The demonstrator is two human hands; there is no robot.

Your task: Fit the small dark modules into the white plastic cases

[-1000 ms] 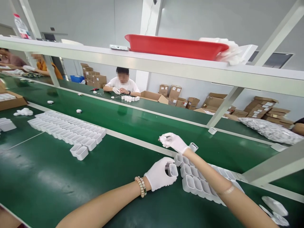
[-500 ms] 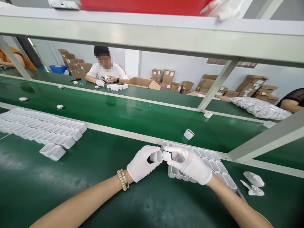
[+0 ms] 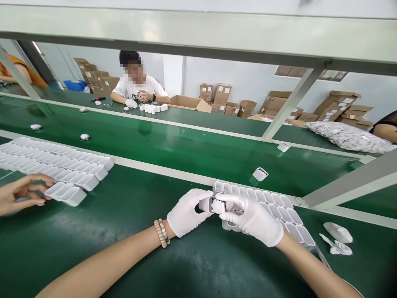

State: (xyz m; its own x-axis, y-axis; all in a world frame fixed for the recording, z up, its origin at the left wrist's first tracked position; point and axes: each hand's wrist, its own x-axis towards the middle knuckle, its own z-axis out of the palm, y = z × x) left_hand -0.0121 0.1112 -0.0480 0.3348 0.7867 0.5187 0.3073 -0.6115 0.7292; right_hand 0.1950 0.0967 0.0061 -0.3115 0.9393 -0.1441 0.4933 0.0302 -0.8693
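My left hand [image 3: 187, 213], in a white glove, is closed around a small white plastic case [image 3: 205, 204], its mouth turned to the right. Thumb and fingers of my gloved right hand [image 3: 257, 219] pinch a small white part [image 3: 218, 206] with dark bits at its edge. The part meets the mouth of the case; how far it sits inside I cannot tell. Behind and below my right hand stand rows of open white cases [image 3: 283, 213], partly hidden by it.
At left, another person's bare hand [image 3: 23, 193] reaches to rows of white cases [image 3: 88, 181]. A filled case [image 3: 260, 174] lies on the green belt [image 3: 186, 145]. A post [image 3: 341, 182] rises at right, near crumpled white gloves [image 3: 338, 232]. A co-worker [image 3: 139, 89] sits opposite.
The white part has come up to the mouth of the case. Another person's hand has entered at left, and a third case now stands in the front row there. My view has shifted slightly.
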